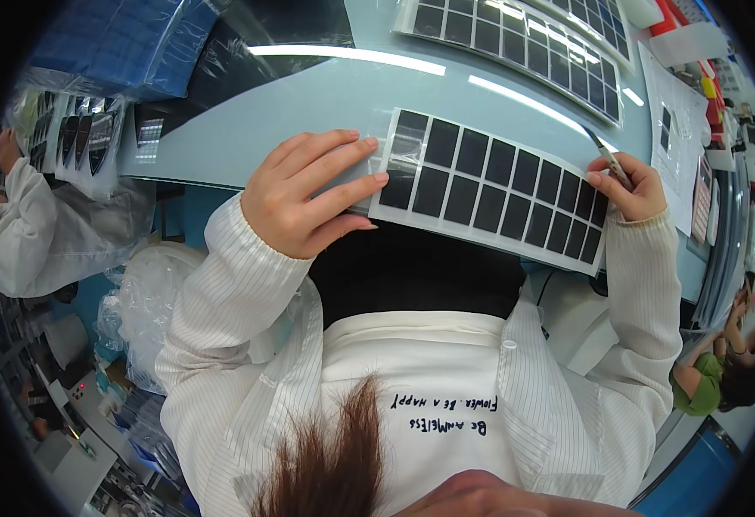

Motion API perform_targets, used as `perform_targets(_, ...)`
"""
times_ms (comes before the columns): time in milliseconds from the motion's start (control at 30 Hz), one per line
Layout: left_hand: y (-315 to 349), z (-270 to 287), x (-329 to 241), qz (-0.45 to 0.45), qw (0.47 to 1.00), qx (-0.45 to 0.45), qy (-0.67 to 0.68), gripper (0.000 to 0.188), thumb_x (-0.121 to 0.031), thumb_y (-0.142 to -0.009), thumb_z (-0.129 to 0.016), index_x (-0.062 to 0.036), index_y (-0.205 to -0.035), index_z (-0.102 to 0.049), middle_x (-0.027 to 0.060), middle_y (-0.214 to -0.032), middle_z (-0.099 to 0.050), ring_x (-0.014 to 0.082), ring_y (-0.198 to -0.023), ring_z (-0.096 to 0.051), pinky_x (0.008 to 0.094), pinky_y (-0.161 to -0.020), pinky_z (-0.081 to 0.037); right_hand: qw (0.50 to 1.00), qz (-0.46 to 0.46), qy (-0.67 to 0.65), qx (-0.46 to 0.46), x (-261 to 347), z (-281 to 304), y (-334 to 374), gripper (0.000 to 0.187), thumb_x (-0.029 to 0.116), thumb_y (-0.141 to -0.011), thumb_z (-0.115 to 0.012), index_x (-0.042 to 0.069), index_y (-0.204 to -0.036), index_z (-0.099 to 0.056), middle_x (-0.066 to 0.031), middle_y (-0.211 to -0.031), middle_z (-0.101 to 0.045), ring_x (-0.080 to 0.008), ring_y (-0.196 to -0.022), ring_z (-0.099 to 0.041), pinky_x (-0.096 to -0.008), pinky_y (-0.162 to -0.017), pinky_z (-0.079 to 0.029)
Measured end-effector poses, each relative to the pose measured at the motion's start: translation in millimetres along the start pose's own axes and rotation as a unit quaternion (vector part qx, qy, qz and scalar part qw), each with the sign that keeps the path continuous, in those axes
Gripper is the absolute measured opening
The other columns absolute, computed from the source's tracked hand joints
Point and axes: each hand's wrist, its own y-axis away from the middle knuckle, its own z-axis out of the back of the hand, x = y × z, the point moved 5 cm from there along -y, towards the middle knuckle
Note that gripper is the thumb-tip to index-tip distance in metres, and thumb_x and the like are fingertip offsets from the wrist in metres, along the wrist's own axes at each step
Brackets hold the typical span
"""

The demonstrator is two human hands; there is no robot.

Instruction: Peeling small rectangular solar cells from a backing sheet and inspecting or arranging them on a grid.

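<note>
**Backing sheet of black rectangles, between 2 hands**

Found white backing sheet (pixel 494 183) at the near edge of the pale blue-grey tabletop (pixel 300 112), directly in front of the torso, slanting toward the lower right. Noted 2 rows of black rectangles on it, with glare over the left end. Saw left hand (pixel 295 194) at the left end of the sheet, open, fingers spread, with 1 fingertip at the border and thumb near the lower corner; cannot tell any pressing from this view. Saw right hand (pixel 636 187) at the opposite end, closed around a slender pointed tool (pixel 606 154), point aimed away from the torso and leftward, thumb by the upper right corner of the sheet. Could not settle the tool's exact kind. Also logged: similar sheets (pixel 524 43) at far right of the tabletop; clear-wrapped blue box (pixel 119 43) at far left; co-worker's white sleeve (pixel 28 233) near the left rim.
</note>
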Motion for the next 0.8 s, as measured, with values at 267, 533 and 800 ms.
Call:
perform_targets(267, 6, -7, -2, -0.006, 1.0, 0.004, -0.017, 0.048, -0.022, -0.064, -0.082, -0.0113, -0.109, -0.07, 0.0122, -0.121, -0.064, 0.0323, -0.112, -0.059, 0.0417, -0.089, -0.049, 0.912, 0.343, 0.224, -0.033, 87, -60, 55, 0.057, 0.026, -0.057, -0.089, 0.005, -0.105, -0.067, 0.0001, -0.062, -0.046, -0.0118, -0.048, -0.037, -0.0253, -0.048, -0.03)
perform_targets(533, 4, -5, -10, -0.042, 0.997, -0.059, -0.005, 0.038, -0.01, -0.064, -0.077, -0.004, -0.101, -0.071, 0.0133, -0.113, -0.067, 0.0304, -0.107, -0.062, 0.04, -0.088, -0.05, 0.835, 0.407, 0.368, -0.048, 83, -110, 73, 0.04, 0.013, -0.066, -0.079, 0.003, -0.103, -0.069, -0.0023, -0.056, -0.036, -0.0165, -0.047, -0.041, -0.0305, -0.042, -0.03)
perform_targets(800, 11, -23, -59, -0.065, 0.993, -0.08, 0.053, 0.037, -0.018, -0.072, -0.073, 0.0018, -0.103, -0.067, 0.0136, -0.109, -0.066, 0.0269, -0.101, -0.063, 0.0352, -0.085, -0.048, 0.863, 0.372, 0.34, -0.028, 70, -75, 74, 0.034, -0.001, -0.065, -0.071, 0.007, -0.098, -0.073, -0.0037, -0.057, -0.04, -0.0179, -0.046, -0.044, -0.0315, -0.042, -0.032)
